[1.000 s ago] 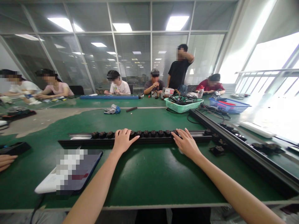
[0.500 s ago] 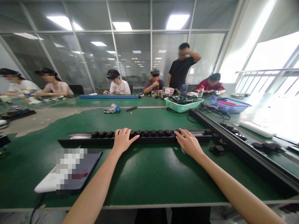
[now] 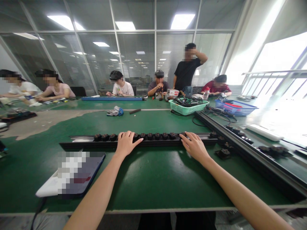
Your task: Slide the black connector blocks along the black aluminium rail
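1. At the left, a tablet (image 3: 83, 179) is seen on the green table (image 3: 153, 185), partly blurred by pixelation, so nothing on it can be read.
2. The rail (image 3: 91, 146) is laid flat on the table, just beyond the tablet. Its long axis is pointed left to right, roughly parallel to the near table edge. No writing can be made out on it.
3. The rail is covered by the left hand (image 3: 126, 143) left of its middle. The four fingers are held close together over it, with their tips towards its far side; the thumb is spread wide to the right, along the near side.
4. Black knobs (image 3: 150, 136) are lined up along the rail, on the left of the left hand and between the two hands.
5. A white box (image 3: 172, 93) with a red label is placed across the table; its lettering is too small to be read.
6. The rail is reached by the right hand (image 3: 194, 145) right of its middle, with the fingers slightly parted and bent over it. Whether anything is pinched there cannot be told.
7. Near the rail's right end, a longer rail (image 3: 249, 156) is set slantwise, its near end pointed to the right. A loose knob (image 3: 223, 154) is seen between them.
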A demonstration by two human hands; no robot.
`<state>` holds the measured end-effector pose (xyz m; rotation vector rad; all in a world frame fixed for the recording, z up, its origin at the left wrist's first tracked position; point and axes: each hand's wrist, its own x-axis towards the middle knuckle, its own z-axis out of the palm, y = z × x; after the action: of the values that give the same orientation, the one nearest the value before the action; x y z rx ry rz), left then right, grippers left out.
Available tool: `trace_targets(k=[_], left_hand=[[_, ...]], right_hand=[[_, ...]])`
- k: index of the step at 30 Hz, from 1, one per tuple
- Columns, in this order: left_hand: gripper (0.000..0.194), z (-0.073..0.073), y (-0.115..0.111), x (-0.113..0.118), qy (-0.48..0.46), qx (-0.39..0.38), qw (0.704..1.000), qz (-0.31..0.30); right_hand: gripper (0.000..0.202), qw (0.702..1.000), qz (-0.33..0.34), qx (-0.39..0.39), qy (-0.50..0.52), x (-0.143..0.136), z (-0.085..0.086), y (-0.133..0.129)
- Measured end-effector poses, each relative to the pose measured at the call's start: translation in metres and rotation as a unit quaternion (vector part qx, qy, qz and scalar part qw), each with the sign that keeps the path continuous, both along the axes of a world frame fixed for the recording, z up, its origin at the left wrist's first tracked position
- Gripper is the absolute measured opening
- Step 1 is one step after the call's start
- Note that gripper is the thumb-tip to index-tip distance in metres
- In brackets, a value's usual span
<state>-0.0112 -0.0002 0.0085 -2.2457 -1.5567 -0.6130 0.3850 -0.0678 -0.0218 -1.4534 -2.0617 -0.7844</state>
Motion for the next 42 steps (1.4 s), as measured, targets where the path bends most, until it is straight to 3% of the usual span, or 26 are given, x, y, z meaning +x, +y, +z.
trace_targets(k=[42], left_hand=[[0.072,-0.0022,0.0002,-0.0002,-0.008,0.0,1.0,-0.005]], right_hand=[[0.039,1.0,-0.016,0.02,-0.012,0.0016,0.0018,-0.0005]])
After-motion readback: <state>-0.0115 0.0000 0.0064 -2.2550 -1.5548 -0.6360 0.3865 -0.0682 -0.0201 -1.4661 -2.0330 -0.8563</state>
